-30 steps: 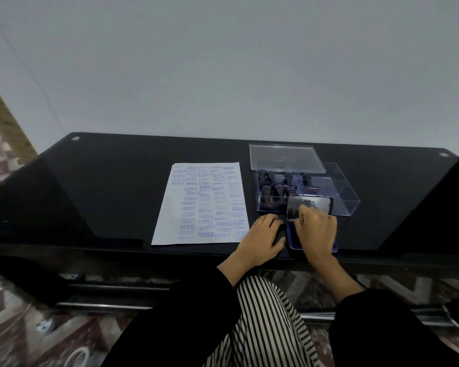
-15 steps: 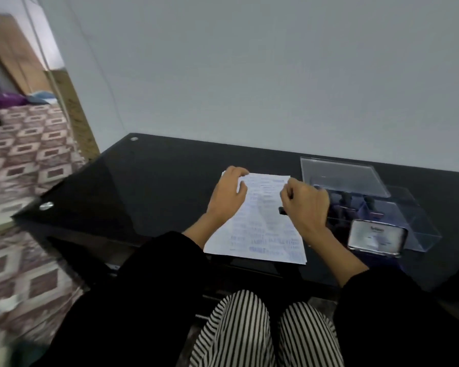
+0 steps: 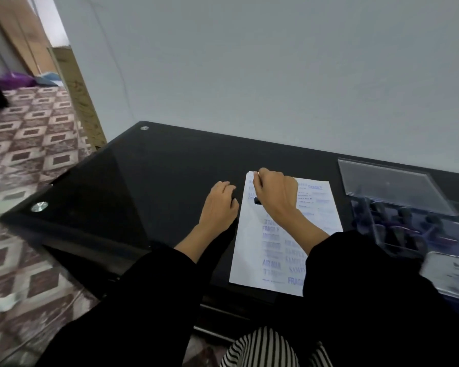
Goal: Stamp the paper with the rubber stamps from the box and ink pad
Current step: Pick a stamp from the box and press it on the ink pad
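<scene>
Right grip (image 3: 276, 194) is clamped round a black rubber stamp (image 3: 257, 201), held down at the printed paper (image 3: 252, 247) near its far left corner. Left grip (image 3: 219, 205), loosely curled and holding nothing, rests on the black tabletop (image 3: 157, 181) just left of the sheet. The clear stamp box (image 3: 408, 229) and ink pad (image 3: 451, 274) lie well right of the right grip

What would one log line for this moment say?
right hand: grips stamp over paper | left hand: rests on table beside paper
</scene>
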